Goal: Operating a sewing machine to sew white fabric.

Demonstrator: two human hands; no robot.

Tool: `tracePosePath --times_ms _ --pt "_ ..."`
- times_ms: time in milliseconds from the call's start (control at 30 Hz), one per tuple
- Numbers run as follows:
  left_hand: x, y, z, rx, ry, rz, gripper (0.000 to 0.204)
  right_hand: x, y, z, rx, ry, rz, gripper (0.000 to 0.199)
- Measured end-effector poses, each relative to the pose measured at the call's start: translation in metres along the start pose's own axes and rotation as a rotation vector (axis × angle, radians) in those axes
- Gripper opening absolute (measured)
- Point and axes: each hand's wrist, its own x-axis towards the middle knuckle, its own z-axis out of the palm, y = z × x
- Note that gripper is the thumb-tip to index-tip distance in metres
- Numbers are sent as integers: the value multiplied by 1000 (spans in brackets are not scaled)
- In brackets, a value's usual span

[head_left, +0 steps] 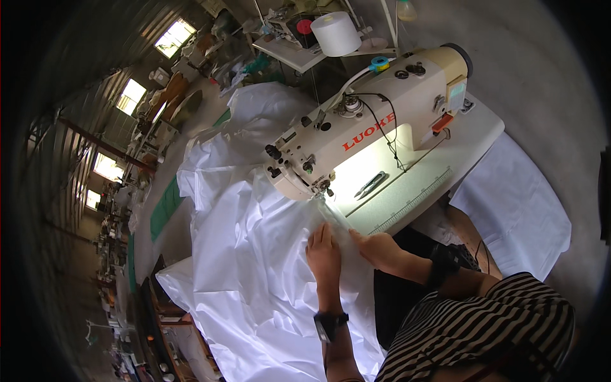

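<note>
A large sheet of white fabric (235, 254) spreads in loose folds over the left of the sewing machine's table and down toward me. Its right edge runs up to the needle area of a cream sewing machine (382, 95). My left hand (323, 251) lies flat on the fabric just below the presser foot, its fingers stretched forward. Beside it, at the fabric's edge, my right hand (382, 251) is closed, with thumb and forefinger at the cloth. Its other fingers are curled under and partly hidden. The needle itself is too small to make out.
Thread snips (371, 184) lie on the lit machine bed (407, 197), near a printed ruler. A white thread cone (335, 34) stands behind the machine. More white cloth (515, 204) hangs at the right. A green strip (167, 209) lies at the left.
</note>
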Motion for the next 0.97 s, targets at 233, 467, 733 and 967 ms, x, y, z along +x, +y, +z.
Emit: tracePosePath --times_ms 233,467,733,967 --pt "35 -11 23 83 -208 9 39 3 -9 -1 -39 -55 87 50" --pt "-8 -27 -6 310 -118 -72 47 6 -11 7 -365 -121 20 46" --pt "23 -69 10 149 -216 -159 48 44 -17 14 -276 -65 58 48" --pt "49 -99 37 -104 -303 -216 64 86 0 29 -338 -245 66 71"
